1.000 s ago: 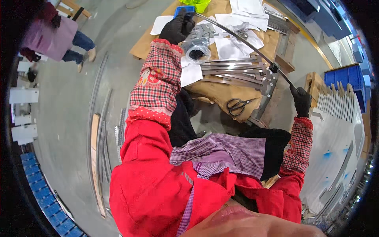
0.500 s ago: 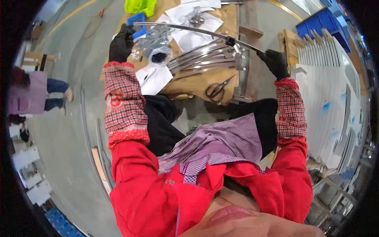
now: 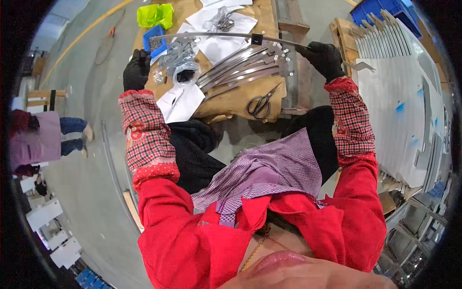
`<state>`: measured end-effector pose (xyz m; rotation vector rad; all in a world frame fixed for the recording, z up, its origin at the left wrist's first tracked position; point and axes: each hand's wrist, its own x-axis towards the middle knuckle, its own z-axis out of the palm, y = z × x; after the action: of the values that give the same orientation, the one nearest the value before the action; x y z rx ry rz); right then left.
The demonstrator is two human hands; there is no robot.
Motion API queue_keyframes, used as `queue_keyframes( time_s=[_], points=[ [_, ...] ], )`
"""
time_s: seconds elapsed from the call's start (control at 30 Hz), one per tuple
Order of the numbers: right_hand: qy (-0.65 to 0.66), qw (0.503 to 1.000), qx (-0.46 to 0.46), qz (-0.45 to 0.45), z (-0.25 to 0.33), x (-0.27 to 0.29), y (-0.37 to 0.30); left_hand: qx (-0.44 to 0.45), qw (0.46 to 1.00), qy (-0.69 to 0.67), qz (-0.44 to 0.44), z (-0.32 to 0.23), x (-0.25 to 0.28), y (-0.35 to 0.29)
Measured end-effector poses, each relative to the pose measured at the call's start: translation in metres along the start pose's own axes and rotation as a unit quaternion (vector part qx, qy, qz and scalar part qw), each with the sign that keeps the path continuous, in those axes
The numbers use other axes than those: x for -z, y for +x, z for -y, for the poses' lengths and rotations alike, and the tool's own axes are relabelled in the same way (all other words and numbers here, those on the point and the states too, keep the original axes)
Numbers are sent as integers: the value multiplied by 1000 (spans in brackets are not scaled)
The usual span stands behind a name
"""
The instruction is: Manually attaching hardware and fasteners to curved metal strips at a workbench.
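Note:
A long thin metal strip spans crosswise above the table, with a small black clip-like block on it. My right hand, black-gloved, is closed around the strip's right end. My left hand, also gloved, has curled fingers just below the strip's left end, seemingly apart from it; what they hold, if anything, is hidden. Beside that hand is a blue tray of small dark parts. More metal strips lie fanned out beneath. A clear plastic bag holds black pieces.
Black-handled scissors lie at the table's near edge. White papers and a bright green bag are on the table. White panels are stacked at right. Another person is far left.
My left hand has dropped down and left, away from the strip's end. The black block appears further left in view, and my right hand still grips the strip. The whole view has shifted slightly.

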<state>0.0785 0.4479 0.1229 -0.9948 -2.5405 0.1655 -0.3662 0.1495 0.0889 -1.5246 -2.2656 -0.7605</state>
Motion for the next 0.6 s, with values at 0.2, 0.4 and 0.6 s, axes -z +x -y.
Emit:
queue_keyframes(
  time_s=[0.2, 0.4, 0.6],
  points=[
    [-40, 999, 9, 17, 2, 0, 3, -7, 994, 108, 10, 18, -8, -8],
    [-80, 995, 54, -2, -10, -13, 12, -3, 993, 116, 12, 29, -14, -10],
    [22, 996, 87, 3, -13, -18, 15, -74, 996, 31, -39, 34, -14, -10]
  ],
)
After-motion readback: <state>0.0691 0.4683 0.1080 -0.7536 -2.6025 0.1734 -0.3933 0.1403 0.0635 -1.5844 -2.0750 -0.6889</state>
